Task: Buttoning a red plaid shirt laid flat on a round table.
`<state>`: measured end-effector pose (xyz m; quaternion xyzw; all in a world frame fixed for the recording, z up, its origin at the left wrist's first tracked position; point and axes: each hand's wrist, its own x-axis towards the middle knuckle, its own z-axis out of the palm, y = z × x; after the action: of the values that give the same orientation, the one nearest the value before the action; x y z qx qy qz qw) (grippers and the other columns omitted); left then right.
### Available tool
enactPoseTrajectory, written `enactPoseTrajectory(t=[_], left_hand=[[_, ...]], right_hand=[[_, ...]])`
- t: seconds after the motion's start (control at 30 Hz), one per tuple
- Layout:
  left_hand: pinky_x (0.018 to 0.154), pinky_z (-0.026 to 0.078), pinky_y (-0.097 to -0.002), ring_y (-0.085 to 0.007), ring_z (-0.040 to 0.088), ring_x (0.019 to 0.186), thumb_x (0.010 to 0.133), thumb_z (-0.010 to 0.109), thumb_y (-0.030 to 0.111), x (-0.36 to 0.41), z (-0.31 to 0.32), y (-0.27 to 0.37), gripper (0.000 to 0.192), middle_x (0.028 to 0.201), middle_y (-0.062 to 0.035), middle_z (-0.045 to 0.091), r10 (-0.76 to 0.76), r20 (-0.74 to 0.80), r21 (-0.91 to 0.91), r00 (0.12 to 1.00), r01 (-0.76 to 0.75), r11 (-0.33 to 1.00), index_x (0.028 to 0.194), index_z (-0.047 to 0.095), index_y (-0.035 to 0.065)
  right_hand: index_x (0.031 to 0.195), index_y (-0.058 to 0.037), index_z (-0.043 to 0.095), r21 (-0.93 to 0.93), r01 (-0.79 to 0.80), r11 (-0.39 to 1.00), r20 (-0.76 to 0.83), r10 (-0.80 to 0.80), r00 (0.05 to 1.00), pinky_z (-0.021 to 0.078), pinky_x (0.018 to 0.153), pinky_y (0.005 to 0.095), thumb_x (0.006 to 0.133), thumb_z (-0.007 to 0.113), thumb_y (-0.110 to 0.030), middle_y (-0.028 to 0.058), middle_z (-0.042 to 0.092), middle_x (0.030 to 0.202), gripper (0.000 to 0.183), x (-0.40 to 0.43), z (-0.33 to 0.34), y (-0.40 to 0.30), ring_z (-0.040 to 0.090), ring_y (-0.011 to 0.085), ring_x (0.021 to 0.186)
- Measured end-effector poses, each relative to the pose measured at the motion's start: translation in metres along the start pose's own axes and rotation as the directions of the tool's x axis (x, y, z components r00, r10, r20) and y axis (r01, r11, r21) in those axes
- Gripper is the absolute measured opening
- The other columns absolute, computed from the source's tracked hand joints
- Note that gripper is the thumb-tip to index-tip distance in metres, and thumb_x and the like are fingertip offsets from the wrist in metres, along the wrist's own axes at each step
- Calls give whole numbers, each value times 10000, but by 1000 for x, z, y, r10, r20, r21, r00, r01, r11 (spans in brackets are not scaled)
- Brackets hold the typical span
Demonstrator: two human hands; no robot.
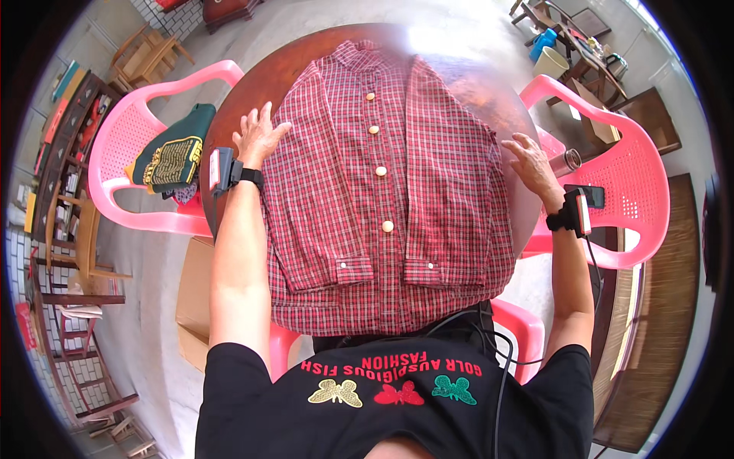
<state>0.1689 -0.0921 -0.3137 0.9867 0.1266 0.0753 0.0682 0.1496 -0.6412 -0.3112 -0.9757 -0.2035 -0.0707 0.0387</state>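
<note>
A red plaid button-up shirt (pixel 378 189) lies front side up on a round wooden table (pixel 241 80), its collar at the far side. Large pale buttons run down its front, and both sleeves are laid over the body with the cuffs towards me. The hem hangs over the near table edge. My left hand (pixel 258 135) is beside the shirt's left sleeve in the picture, fingers spread, holding nothing. Over at the table's right edge, my right hand (pixel 530 163) has its fingers apart and is empty, a little off the shirt's side.
Pink plastic chairs stand left (pixel 123 135) and right (pixel 636 201) of the table. Folded dark green cloth (pixel 175 152) lies on the left one; a clear cup (pixel 566 163) and a phone (pixel 590 196) are on the right. A cardboard box (pixel 192 298) sits at lower left. A black cable (pixel 504 390) crosses my lap.
</note>
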Motion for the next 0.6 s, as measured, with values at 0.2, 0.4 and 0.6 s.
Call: enactPoseTrajectory(t=[0.2, 0.4, 0.6], left_hand=[[1009, 385, -448, -292, 488, 1219, 821, 639, 373, -21, -7, 92, 605, 1276, -163, 529, 406, -180, -418, 896, -443, 793, 1327, 471, 88], [921, 461, -461, -277, 565, 1090, 943, 486, 396, -30, -4, 119, 409, 1145, -121, 603, 241, 185, -863, 953, 275, -424, 1201, 522, 80], [835, 472, -383, -191, 590, 891, 922, 476, 285, -24, 16, 80, 331, 1013, -58, 618, -327, 389, -909, 861, 300, -290, 1186, 534, 93]], right_hand=[[1204, -155, 550, 144, 58, 988, -267, -18, 963, 432, 921, 440, 742, 608, -11, 120, 518, 1228, 488, 31, 15, -15, 500, 316, 1164], [1091, -145, 606, 241, 19, 970, -300, 56, 952, 456, 874, 430, 751, 604, -62, 106, 587, 1095, 350, 52, 42, -6, 562, 308, 1055], [1007, -139, 638, 252, 29, 967, -344, 62, 937, 462, 844, 430, 786, 579, -116, 102, 605, 1025, 229, 56, 52, -3, 574, 308, 1012]])
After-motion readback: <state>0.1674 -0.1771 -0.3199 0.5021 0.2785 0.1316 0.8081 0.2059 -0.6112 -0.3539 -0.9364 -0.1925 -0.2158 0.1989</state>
